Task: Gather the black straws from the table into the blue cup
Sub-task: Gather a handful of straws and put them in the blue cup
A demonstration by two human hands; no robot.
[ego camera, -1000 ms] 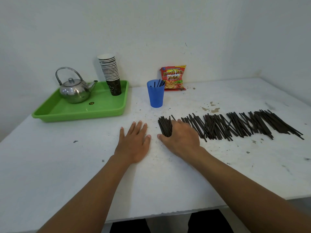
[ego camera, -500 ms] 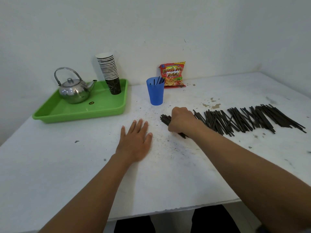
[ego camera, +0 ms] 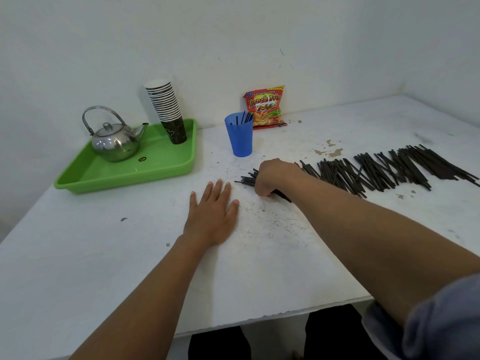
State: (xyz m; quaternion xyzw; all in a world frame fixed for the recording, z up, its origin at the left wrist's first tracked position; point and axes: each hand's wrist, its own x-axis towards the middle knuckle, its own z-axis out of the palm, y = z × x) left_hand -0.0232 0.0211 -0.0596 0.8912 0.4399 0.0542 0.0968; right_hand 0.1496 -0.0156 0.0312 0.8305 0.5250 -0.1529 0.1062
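A blue cup (ego camera: 239, 136) stands upright at mid-table with a few black straws sticking out of it. A long row of black straws (ego camera: 384, 168) lies across the right half of the white table (ego camera: 104, 255). My right hand (ego camera: 275, 176) is closed in a fist on a bundle of black straws (ego camera: 246, 179) at the row's left end, their tips poking out to the left and below the fist. My left hand (ego camera: 211, 215) lies flat on the table, fingers spread, just left of the bundle, holding nothing.
A green tray (ego camera: 124, 172) at the back left carries a steel kettle (ego camera: 114, 141) and a stack of paper cups (ego camera: 167, 110). A red snack bag (ego camera: 265, 106) leans against the wall behind the blue cup. The table's front edge runs near my arms.
My right hand went from lying flat over the left end of the straws to a fist closed around a bundle of them. The left hand stayed put.
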